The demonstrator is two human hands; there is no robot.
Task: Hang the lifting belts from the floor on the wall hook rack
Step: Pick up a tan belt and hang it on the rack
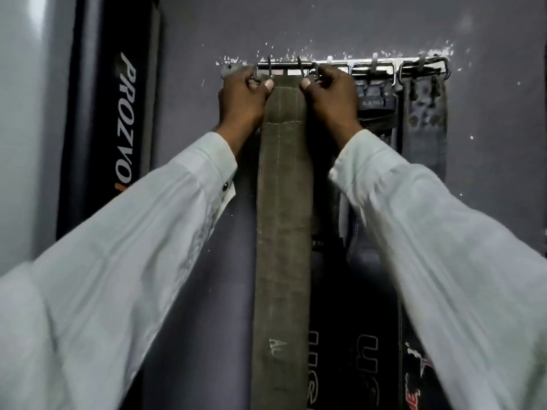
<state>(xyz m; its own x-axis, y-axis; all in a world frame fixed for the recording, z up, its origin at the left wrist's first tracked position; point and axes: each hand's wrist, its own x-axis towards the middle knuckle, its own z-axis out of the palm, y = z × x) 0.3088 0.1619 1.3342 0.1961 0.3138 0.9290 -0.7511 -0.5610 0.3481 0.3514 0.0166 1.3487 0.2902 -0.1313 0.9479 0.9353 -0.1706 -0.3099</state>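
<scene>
- White sleeves (pixel 118 261) run up from the camera to both hands, the arms raised because the rack is mounted high on the wall (pixel 355 25).
- Olive belt (pixel 281 202) hangs straight down between and below the hands. Its top end is held up at the rack, so its own weight keeps it flat.
- Black pad (pixel 112 128) stands upright against the wall, well left of the left hand.
- Dark belts (pixel 423 119) hang by their buckles just right of the right hand, leaving the left hooks free.
- Rack (pixel 379 68) is a metal bar at fingertip level.
- Left hand (pixel 241 99) grips the olive belt's top left corner, fingers curled, thumb on its face.
- Right hand (pixel 331 99) mirrors this, probably to keep the wide end level.
- Hooks (pixel 270 66) sit above the thumbs. The fingers hide whether the belt has caught on one.
</scene>
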